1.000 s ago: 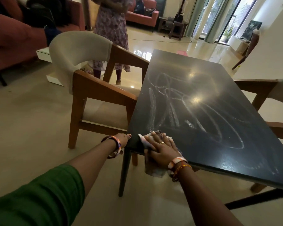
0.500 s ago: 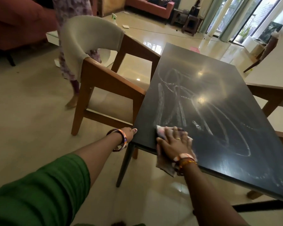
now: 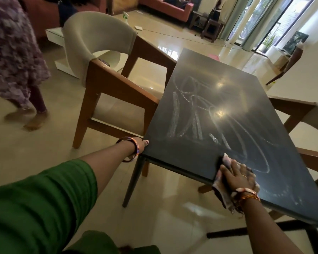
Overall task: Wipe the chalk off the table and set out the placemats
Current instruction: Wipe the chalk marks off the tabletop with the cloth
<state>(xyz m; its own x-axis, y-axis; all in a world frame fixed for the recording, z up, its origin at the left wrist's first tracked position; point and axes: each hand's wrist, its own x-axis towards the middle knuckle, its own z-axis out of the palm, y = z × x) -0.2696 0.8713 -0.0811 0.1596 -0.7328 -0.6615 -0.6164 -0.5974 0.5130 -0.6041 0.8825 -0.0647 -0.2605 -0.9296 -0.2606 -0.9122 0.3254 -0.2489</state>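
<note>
My right hand [image 3: 236,177]: it lay flat on the cleaning cloth [image 3: 227,163] at the near edge of the bench [image 3: 191,158], its fingers [image 3: 246,170] spread fairly straight and pressing down, not curled round anything.
Cleaning cloth: it was pinned under my right palm, one part on the dark top, the rest hanging over the near edge past my wrist.
My left hand [image 3: 141,143]: it held the near left corner of the bench; my thumb lay on the edge, and I could not tell how the other fingers were curled underneath.
Chalk marks [image 3: 195,118]: white loops and strokes covered the middle of the top, beyond the cloth and to its right; the strip between my two hands looked darker.
Armchair [image 3: 106,74]: wooden, with a pale padded back, touching the bench's left side.
Another person [image 3: 13,57]: a blurred patterned skirt and feet, far left.
Sofa [image 3: 165,6]: red, well beyond.
</note>
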